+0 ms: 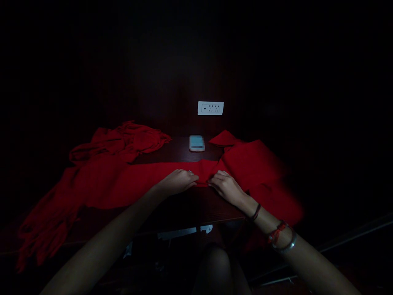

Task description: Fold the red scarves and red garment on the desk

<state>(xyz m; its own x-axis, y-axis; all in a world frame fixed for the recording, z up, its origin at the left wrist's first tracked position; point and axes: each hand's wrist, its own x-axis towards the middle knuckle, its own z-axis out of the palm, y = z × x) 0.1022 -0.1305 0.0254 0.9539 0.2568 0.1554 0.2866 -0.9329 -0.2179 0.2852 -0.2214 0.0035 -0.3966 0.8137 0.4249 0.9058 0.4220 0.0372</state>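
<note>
A long red scarf (113,184) with fringed ends lies across the dark table, its middle gathered into a narrow band. My left hand (178,181) is closed on the band's near edge, thumb and fingers pinched together. Just to the right of it, my right hand (226,187) pinches the same edge, with a short stretch of red cloth showing between the two. Beyond my right hand the cloth widens into broad folds and hangs over the table's front edge. The fringe spreads at the left, partly in shadow.
A small pale blue object (196,143), blurred out, sits on the dark wooden table (175,150) behind the cloth. A white wall socket (211,108) is on the wall beyond. My knee (216,262) is below the table's front edge. The surroundings are very dark.
</note>
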